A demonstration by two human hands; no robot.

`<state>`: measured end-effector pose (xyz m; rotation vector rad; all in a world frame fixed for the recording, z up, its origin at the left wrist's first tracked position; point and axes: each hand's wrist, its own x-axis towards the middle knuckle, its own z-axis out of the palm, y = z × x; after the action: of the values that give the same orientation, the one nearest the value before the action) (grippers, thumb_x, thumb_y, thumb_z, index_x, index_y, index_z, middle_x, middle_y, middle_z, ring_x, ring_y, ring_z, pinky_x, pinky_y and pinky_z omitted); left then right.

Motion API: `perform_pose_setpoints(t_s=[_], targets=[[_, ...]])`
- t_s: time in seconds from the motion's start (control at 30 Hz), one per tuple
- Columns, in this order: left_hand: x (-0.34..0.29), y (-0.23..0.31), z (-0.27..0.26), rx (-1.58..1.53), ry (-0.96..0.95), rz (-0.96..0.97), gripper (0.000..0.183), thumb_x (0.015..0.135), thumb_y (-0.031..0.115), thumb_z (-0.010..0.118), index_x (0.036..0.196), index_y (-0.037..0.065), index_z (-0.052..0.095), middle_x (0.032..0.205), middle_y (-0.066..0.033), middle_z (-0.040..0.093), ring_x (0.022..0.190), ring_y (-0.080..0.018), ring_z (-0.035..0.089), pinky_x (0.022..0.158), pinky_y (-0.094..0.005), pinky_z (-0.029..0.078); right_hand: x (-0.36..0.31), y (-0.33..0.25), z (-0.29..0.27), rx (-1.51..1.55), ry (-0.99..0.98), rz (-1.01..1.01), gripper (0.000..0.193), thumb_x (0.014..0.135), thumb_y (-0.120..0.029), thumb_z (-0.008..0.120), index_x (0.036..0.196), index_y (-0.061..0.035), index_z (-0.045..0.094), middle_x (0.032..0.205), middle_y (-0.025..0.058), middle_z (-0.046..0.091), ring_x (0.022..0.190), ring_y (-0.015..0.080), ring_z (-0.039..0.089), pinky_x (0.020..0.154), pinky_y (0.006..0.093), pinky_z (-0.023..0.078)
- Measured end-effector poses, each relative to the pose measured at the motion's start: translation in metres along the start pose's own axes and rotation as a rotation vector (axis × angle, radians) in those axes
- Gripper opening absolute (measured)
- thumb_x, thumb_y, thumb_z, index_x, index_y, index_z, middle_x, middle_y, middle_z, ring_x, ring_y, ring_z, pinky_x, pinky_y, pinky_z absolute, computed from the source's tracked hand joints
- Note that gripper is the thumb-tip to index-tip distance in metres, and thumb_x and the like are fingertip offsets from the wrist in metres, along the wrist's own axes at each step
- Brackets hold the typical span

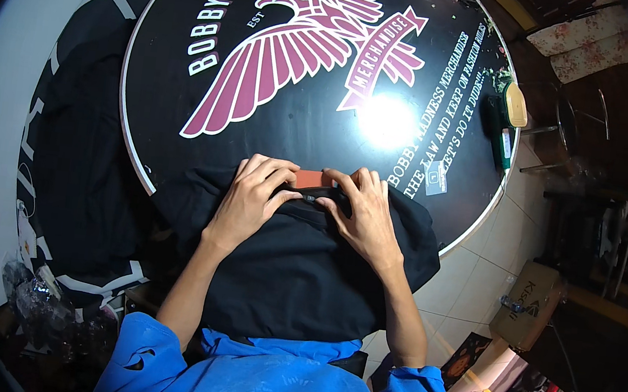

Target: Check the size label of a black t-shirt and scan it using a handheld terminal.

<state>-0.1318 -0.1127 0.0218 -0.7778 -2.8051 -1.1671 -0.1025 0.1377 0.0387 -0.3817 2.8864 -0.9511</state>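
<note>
A black cloth garment lies over the near edge of the round table and my lap. My left hand pinches its upper edge between thumb and fingers, just left of the middle. On the other side of the same edge, my right hand grips the cloth in a matching pinch. Between my thumbs shows a small dark label at the opening. An orange-brown flat patch is visible right behind it, between my fingertips; what it is I cannot tell.
The round black table has a printed pink-and-white winged bird and a white rim. A green-and-yellow tool and a small card lie at its right side. Dark cloth hangs at left; a cardboard box stands on the tiled floor.
</note>
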Motion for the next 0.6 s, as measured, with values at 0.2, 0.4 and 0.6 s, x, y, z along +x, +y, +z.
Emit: perform_pose_setpoints(t_s=[0.2,0.4,0.6], targets=[[-0.003,0.004,0.007,-0.056,0.002,-0.018,0.023,0.094,0.017,0.089,0.11,0.004,0.078,0.111,-0.0034,0.081,0.106,-0.025,0.071,0.097,-0.0411,0.05,-0.01,0.004,0.003,-0.021,0.016,-0.012,0.032,0.104,-0.032,0.083,0.13,-0.0131,0.077,0.108,0.0092,0.06,0.104,0.0282,0.057,0.093,0.0437,0.046],[0.011,0.005,-0.006,-0.014,0.04,-0.034,0.017,0.097,0.015,0.086,0.105,0.003,0.077,0.101,-0.0066,0.075,0.096,-0.0274,0.069,0.091,-0.0414,0.049,-0.007,0.002,0.0,0.024,0.211,0.016,0.031,0.096,-0.026,0.09,0.12,-0.0099,0.08,0.105,0.0088,0.061,0.097,0.0285,0.061,0.089,0.0432,0.052],[0.02,0.001,0.011,0.164,0.199,0.017,0.019,0.101,0.019,0.083,0.115,0.008,0.077,0.111,-0.0038,0.074,0.103,-0.0269,0.069,0.099,-0.0421,0.051,0.006,0.001,0.017,-0.017,0.276,0.018,0.035,0.097,-0.02,0.087,0.129,-0.011,0.075,0.112,0.011,0.064,0.101,0.0303,0.067,0.089,0.0441,0.056]])
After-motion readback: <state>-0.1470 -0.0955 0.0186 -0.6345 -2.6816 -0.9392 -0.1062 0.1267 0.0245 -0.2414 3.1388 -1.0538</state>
